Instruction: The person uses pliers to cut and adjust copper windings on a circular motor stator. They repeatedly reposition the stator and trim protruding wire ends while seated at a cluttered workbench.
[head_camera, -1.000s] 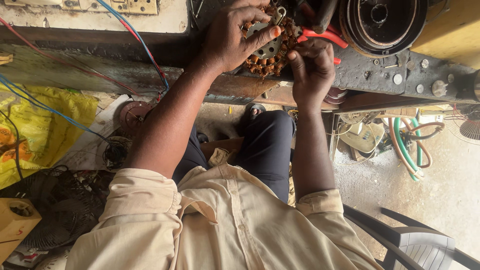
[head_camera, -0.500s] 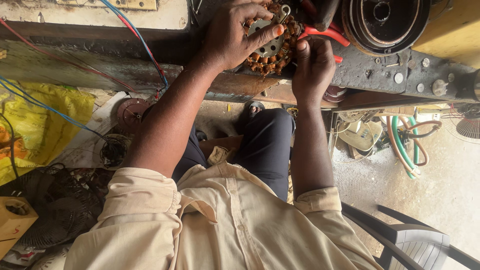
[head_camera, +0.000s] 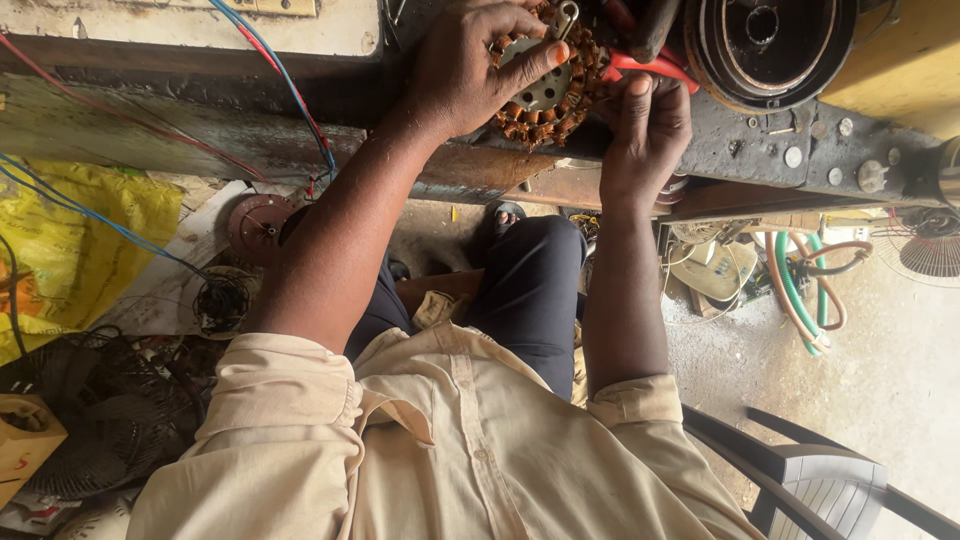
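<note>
Cluttered repair shop, worn workbench (head_camera: 200, 130) across the top of view, dusty concrete floor (head_camera: 900, 360) below. On the bench edge sat the stator (head_camera: 545, 95), a round copper-wound core with a pale metal centre plate, tilted toward me. My left hand (head_camera: 470, 65) lay over its left side, fingers spread and clamped on it, forefinger pressing the centre plate. My right hand (head_camera: 645, 125) was at the stator's right rim, fingers curled tight, pinching what looked like a thin wire; I couldn't tell exactly what was in the pinch. Red-handled pliers (head_camera: 650, 65) lay just behind my right hand, touching the stator's far side, not gripped by me. Right of that stood a black round housing (head_camera: 770, 40) on the bench, near but apart from the stator. Small screws (head_camera: 795, 155) were scattered on the dark bench face beside my right wrist. Blue and red wires (head_camera: 290, 90) ran down the bench front left of my left forearm. Below the bench: my dark trousers (head_camera: 530, 290), cream shirt (head_camera: 440, 450) nearest the camera. Left on the floor, yellow bag (head_camera: 80, 230), a reddish round cover (head_camera: 258, 225), a fan guard (head_camera: 90, 440). Right, green hose (head_camera: 795, 290) coiled by a pale fan part (head_camera: 715, 270), grey plastic chair (head_camera: 820, 480) in the lower corner.
</note>
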